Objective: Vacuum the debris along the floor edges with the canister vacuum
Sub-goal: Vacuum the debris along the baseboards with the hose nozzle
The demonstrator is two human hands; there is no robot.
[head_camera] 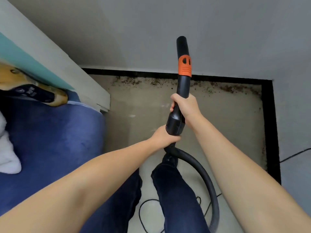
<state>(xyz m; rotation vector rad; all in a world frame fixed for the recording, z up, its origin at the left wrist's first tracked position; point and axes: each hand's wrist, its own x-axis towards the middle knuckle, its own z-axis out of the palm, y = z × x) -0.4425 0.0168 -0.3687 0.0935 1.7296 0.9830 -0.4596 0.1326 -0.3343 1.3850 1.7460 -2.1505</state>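
Note:
A black vacuum wand [182, 84] with an orange collar [185, 66] points up and away from me, its open nozzle end [181, 39] raised in front of the grey wall. My right hand [185, 105] grips the wand's middle. My left hand [165, 137] grips its thick lower end where the black hose [207, 179] joins and loops down to the right. Dark debris [168, 82] lies scattered along the floor's far edge by the black skirting, and more debris [263, 148] runs down the right edge. The canister is not in view.
A blue bed or sofa [50, 140] with a white cloth [6, 148] fills the left. A pale cabinet side [67, 64] stands over it. Black skirting [274, 128] borders the beige floor [218, 123]. A thin black cable [144, 207] curls by my legs.

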